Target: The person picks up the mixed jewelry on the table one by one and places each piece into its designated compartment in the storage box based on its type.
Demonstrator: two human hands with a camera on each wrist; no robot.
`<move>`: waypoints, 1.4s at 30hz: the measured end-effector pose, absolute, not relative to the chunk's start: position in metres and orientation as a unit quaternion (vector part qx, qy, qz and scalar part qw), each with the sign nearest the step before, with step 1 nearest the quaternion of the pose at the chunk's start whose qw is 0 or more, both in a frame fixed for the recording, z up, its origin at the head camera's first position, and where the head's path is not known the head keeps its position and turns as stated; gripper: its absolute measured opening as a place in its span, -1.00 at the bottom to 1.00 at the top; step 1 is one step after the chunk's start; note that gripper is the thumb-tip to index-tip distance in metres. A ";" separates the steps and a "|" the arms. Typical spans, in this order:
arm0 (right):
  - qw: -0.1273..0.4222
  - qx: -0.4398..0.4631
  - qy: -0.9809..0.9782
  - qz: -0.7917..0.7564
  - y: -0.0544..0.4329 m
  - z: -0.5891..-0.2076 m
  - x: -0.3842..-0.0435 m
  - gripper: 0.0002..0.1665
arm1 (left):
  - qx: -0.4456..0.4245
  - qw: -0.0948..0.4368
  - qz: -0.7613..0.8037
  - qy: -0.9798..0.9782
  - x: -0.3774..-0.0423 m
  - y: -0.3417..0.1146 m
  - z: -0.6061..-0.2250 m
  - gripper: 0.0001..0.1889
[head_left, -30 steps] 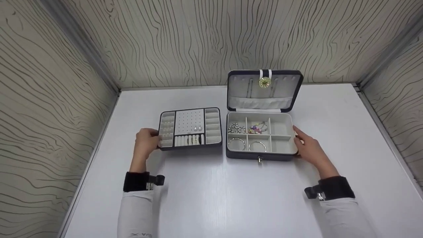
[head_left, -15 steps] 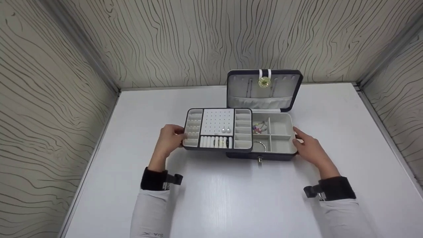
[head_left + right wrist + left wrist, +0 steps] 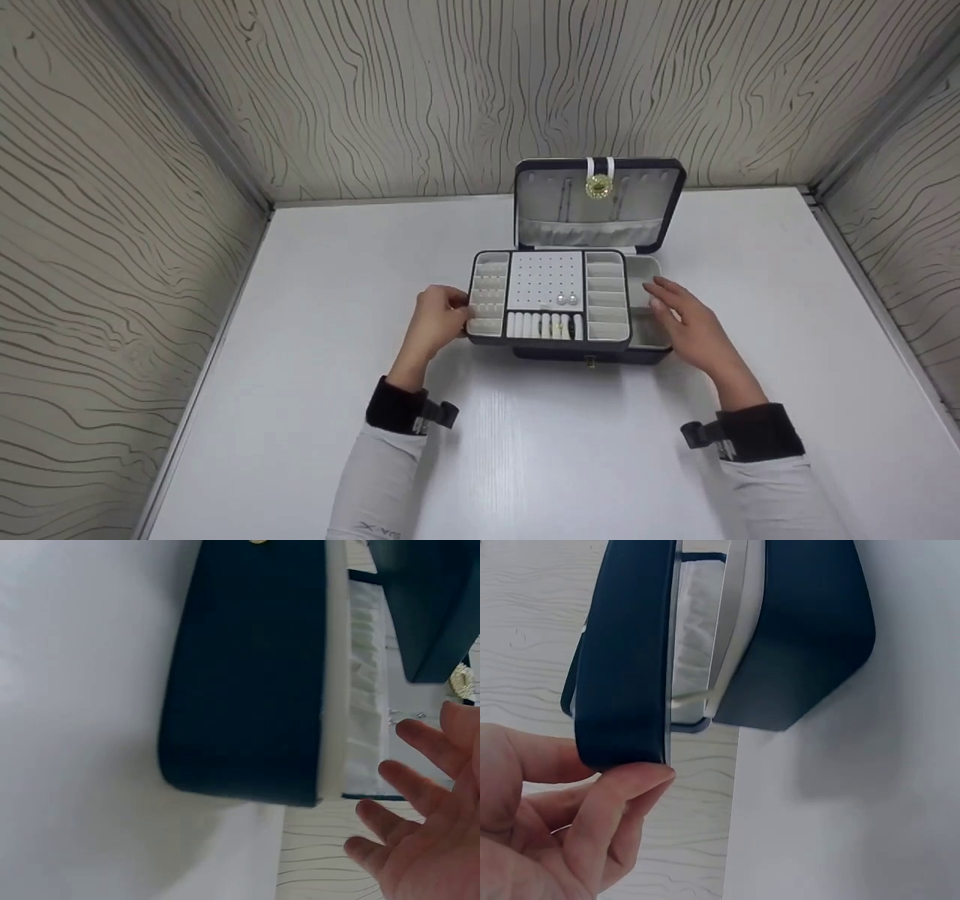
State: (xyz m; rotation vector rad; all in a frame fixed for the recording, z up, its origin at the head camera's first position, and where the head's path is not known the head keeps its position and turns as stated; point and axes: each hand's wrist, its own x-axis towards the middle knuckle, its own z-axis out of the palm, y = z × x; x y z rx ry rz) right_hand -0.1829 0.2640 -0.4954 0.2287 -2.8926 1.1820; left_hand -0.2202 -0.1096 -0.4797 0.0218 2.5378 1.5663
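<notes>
My left hand (image 3: 441, 319) pinches the left end of a dark-blue jewelry tray (image 3: 545, 280) with white compartments, a pegboard holding two pearl earrings (image 3: 567, 298) and ring rolls (image 3: 544, 325). In the left wrist view the tray (image 3: 624, 652) hangs apart from the jewelry box (image 3: 810, 652). It covers most of the box (image 3: 651, 274), whose right-hand compartments still show. My right hand (image 3: 694, 330) hovers at the box's right side. Its fingers spread clear of the box (image 3: 247, 690) and the raised tray (image 3: 424, 600) in the right wrist view.
The box's lid (image 3: 592, 202) stands raised behind, with thin necklaces and a gold ornament (image 3: 598, 186) on its strap. A small metal clasp (image 3: 591, 361) is on the box front. Wood-grain panels (image 3: 480, 90) border the white table (image 3: 360, 247).
My left hand has carried the tray rightward from beside the box to over it, covering the bracelets there. My right hand has let go of the box's right side and lifted slightly.
</notes>
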 end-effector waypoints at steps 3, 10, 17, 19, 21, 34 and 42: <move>0.007 0.067 -0.912 0.403 0.258 -0.487 -0.181 -0.42 | 0.015 0.077 0.515 0.854 -0.220 -0.101 -0.479 -0.78; -0.019 0.020 -0.903 0.429 0.256 -0.478 -0.179 -0.30 | 0.046 0.060 0.495 0.865 -0.219 -0.084 -0.478 -0.85; -0.022 -0.005 -0.899 0.437 0.260 -0.474 -0.179 -0.30 | 0.066 0.040 0.467 0.881 -0.218 -0.068 -0.473 -0.87; -0.017 -0.013 -0.899 0.437 0.263 -0.473 -0.179 -0.33 | 0.068 0.039 0.463 0.883 -0.218 -0.063 -0.472 -0.88; -0.009 -0.023 -0.901 0.434 0.265 -0.473 -0.180 -0.36 | 0.072 0.037 0.459 0.885 -0.218 -0.058 -0.472 -0.89; -0.005 -0.071 -0.915 0.396 0.271 -0.484 -0.195 -0.38 | 0.089 0.046 0.411 0.906 -0.225 -0.040 -0.483 -0.89; -0.015 -0.053 -0.921 0.385 0.270 -0.489 -0.206 -0.40 | 0.076 0.054 0.393 0.915 -0.231 -0.042 -0.488 -0.81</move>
